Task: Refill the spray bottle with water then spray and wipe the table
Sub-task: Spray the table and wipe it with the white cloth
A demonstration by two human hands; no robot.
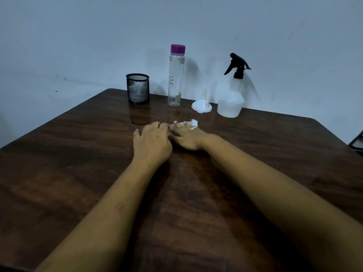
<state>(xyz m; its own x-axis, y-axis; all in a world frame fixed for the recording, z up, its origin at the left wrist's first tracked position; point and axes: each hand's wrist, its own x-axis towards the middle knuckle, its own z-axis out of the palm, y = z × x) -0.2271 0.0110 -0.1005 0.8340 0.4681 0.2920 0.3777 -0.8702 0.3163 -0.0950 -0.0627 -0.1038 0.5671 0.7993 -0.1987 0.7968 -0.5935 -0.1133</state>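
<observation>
Lettering on the bottle (pixel 176 75) and funnel sticker (pixel 207 104) is unreadable.

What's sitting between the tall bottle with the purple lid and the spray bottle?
A white funnel stands there, wide end down on the table, spout up, closer to the spray bottle than to the bottle. The head view shows it.

White spray bottle (pixel 231 103) with a black trigger top stands upright at the back of the dark wood table (pixel 78 154). Upside-down white funnel (pixel 202 106) just left of it, then a purple-capped clear water bottle (pixel 176 79). Crumpled white tissue (pixel 193 122) out front.
</observation>
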